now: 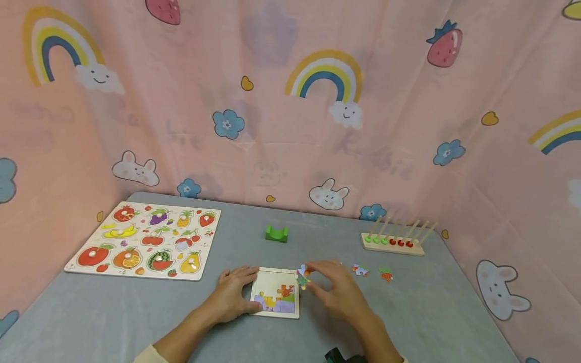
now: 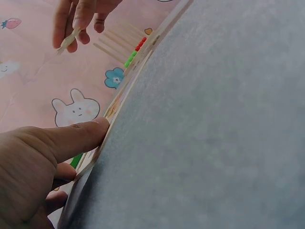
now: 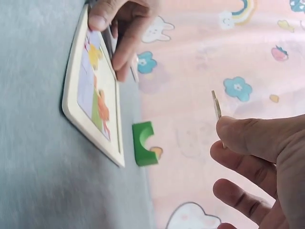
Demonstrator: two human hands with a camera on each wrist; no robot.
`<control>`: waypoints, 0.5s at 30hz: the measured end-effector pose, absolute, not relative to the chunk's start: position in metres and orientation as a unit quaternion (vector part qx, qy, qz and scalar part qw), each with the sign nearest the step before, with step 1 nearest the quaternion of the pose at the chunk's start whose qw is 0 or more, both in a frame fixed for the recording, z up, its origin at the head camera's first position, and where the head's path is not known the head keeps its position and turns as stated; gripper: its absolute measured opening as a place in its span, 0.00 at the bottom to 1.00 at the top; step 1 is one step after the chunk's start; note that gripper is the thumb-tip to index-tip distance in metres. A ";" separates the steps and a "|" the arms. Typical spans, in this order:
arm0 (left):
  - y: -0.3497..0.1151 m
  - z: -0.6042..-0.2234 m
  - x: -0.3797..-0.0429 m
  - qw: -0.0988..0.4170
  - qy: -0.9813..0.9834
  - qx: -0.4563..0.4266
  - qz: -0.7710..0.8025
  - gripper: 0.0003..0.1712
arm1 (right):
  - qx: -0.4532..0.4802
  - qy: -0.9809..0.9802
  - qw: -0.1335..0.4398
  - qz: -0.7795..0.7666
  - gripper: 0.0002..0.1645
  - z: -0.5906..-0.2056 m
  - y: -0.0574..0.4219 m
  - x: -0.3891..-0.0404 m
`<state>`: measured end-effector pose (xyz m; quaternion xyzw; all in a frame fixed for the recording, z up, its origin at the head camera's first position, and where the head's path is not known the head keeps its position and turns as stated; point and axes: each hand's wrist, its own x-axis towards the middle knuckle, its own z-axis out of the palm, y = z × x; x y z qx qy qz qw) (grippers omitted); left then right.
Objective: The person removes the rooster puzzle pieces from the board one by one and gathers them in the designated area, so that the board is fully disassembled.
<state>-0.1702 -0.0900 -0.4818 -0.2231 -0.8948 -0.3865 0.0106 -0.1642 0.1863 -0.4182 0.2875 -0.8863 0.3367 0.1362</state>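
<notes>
My left hand [image 1: 232,295] holds the left side of a small wooden puzzle tray [image 1: 274,270], its thumb [image 2: 90,136] at the near left corner and its fingers along the far left edge. Several joined jigsaw pieces [image 1: 285,305] cover the tray's near part, with an orange one sticking up at the right; the upper part shows bare wood. Just over the tray's right edge, my right hand [image 1: 340,290] pinches a multicoloured jigsaw piece [image 1: 302,277] between thumb and fingers. In the right wrist view this piece [image 3: 217,106] is seen edge-on, raised above the table.
Two loose jigsaw pieces, one purple and white [image 1: 360,270] and one orange [image 1: 386,274], lie right of my right hand. Behind the tray stands a green notched block [image 1: 277,234]. A fruit peg board [image 1: 210,247] lies at left, a pegged bead rack [image 1: 394,248] at back right.
</notes>
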 end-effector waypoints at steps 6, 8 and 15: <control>-0.090 -0.481 -0.170 0.008 -0.896 -0.222 -0.385 0.43 | 0.290 -0.879 0.173 0.336 0.27 -0.417 0.204 -0.163; -0.089 -0.481 -0.170 0.006 -0.896 -0.220 -0.386 0.43 | 0.294 -0.876 0.186 0.334 0.28 -0.416 0.210 -0.162; -0.090 -0.482 -0.170 0.006 -0.896 -0.220 -0.387 0.43 | 0.288 -0.876 0.215 0.322 0.30 -0.417 0.230 -0.157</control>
